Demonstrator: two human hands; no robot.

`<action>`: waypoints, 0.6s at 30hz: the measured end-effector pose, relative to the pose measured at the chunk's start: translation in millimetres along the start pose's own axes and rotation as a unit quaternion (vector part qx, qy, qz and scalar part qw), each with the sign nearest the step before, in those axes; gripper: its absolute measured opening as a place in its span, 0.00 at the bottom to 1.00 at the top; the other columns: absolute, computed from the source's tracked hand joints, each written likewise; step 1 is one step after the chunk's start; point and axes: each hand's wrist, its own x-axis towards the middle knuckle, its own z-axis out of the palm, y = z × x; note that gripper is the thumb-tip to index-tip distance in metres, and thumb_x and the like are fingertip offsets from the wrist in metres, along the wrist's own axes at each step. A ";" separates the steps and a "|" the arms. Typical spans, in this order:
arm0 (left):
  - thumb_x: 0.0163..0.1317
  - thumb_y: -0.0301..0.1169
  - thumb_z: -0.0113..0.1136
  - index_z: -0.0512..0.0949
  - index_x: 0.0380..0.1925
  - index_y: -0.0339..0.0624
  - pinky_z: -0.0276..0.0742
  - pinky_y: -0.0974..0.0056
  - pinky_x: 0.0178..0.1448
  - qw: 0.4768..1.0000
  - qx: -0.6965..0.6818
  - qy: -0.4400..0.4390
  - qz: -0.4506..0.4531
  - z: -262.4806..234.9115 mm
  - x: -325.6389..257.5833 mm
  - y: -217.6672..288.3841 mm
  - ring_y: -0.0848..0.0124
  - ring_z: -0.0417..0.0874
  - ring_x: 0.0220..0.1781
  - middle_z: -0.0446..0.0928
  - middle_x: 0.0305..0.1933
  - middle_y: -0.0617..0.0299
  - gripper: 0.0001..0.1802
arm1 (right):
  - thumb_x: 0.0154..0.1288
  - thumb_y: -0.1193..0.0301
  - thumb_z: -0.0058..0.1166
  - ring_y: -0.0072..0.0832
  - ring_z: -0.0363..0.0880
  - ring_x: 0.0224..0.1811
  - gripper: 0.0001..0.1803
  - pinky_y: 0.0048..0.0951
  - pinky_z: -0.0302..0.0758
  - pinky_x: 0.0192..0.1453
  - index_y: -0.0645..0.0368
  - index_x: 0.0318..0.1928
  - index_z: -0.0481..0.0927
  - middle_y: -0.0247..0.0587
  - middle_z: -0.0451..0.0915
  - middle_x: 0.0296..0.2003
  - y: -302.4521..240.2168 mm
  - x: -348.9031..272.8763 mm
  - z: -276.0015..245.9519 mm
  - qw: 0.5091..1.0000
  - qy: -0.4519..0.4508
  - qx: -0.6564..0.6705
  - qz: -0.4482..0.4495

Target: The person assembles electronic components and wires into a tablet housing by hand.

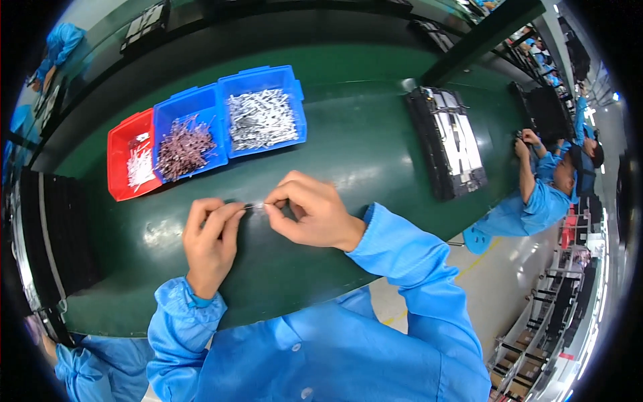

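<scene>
- Pinching a thin metal pin (256,206) from both ends, the two hands meet at the middle of the frame, just above the green bench (362,147).
- Left hand (211,238) has thumb and forefinger closed on the pin's left tip, the other fingers curled under.
- Right hand (311,211) closes its fingertips on the right tip, wrist angled in from the lower right.
- The pin's long axis runs left to right, bridging the small gap between the two pinches; neither hand is nearer, each has an end.
- Up and to the left sit three bins side by side: a red bin (122,171) with white pieces, a blue bin (184,144) of brownish parts, a second blue bin (262,114) of silvery pins.
- The left hand lies closer to those bins.
- A black tray (447,144) rests at the upper right, well apart.
</scene>
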 end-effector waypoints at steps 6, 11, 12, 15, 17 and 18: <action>0.64 0.18 0.68 0.86 0.40 0.36 0.74 0.70 0.35 0.991 -0.090 -0.003 -0.097 3.7 -2.1 -0.3 0.75 0.77 0.33 0.76 0.38 0.59 0.06 | 0.60 0.82 0.68 0.15 0.73 0.20 0.05 0.19 0.66 0.21 0.62 0.35 0.85 0.36 0.81 0.28 4.3 7.5 -21.9 0.997 0.075 -0.034 -0.007; 0.63 0.20 0.69 0.86 0.40 0.37 0.74 0.70 0.34 0.979 -0.162 0.012 -0.123 13.2 -0.1 -5.9 0.75 0.78 0.32 0.77 0.38 0.60 0.06 | 0.65 0.80 0.65 0.14 0.77 0.26 0.02 0.20 0.72 0.29 0.62 0.36 0.85 0.31 0.82 0.25 46.0 22.4 -51.5 0.965 0.249 -0.047 0.073; 0.63 0.20 0.70 0.87 0.40 0.37 0.73 0.71 0.34 0.979 -0.168 -0.010 -0.113 14.4 3.1 -6.1 0.75 0.78 0.32 0.77 0.38 0.60 0.06 | 0.66 0.79 0.64 0.14 0.76 0.26 0.01 0.19 0.72 0.29 0.62 0.36 0.85 0.30 0.82 0.25 58.7 25.3 -57.8 0.957 0.261 -0.023 0.124; 0.62 0.20 0.70 0.87 0.40 0.37 0.72 0.70 0.32 0.980 -0.177 -0.039 -0.079 19.5 13.9 -7.6 0.76 0.77 0.30 0.77 0.36 0.61 0.06 | 0.69 0.75 0.63 0.13 0.75 0.24 0.04 0.19 0.70 0.28 0.63 0.37 0.84 0.29 0.82 0.26 109.8 29.7 -86.9 0.928 0.221 0.023 0.300; 0.62 0.21 0.71 0.88 0.40 0.39 0.71 0.70 0.30 0.977 -0.183 -0.097 -0.051 18.8 18.3 -10.9 0.77 0.76 0.28 0.77 0.36 0.62 0.07 | 0.69 0.73 0.63 0.14 0.75 0.20 0.07 0.21 0.70 0.23 0.65 0.39 0.84 0.33 0.83 0.27 116.1 41.5 -99.9 0.937 0.187 0.051 0.291; 0.62 0.21 0.71 0.88 0.40 0.39 0.70 0.70 0.29 0.976 -0.188 -0.097 -0.047 20.7 19.4 -10.8 0.78 0.74 0.26 0.77 0.35 0.63 0.06 | 0.71 0.72 0.61 0.15 0.75 0.19 0.08 0.20 0.67 0.18 0.65 0.41 0.84 0.35 0.82 0.28 124.0 44.0 -106.0 0.936 0.174 0.024 0.304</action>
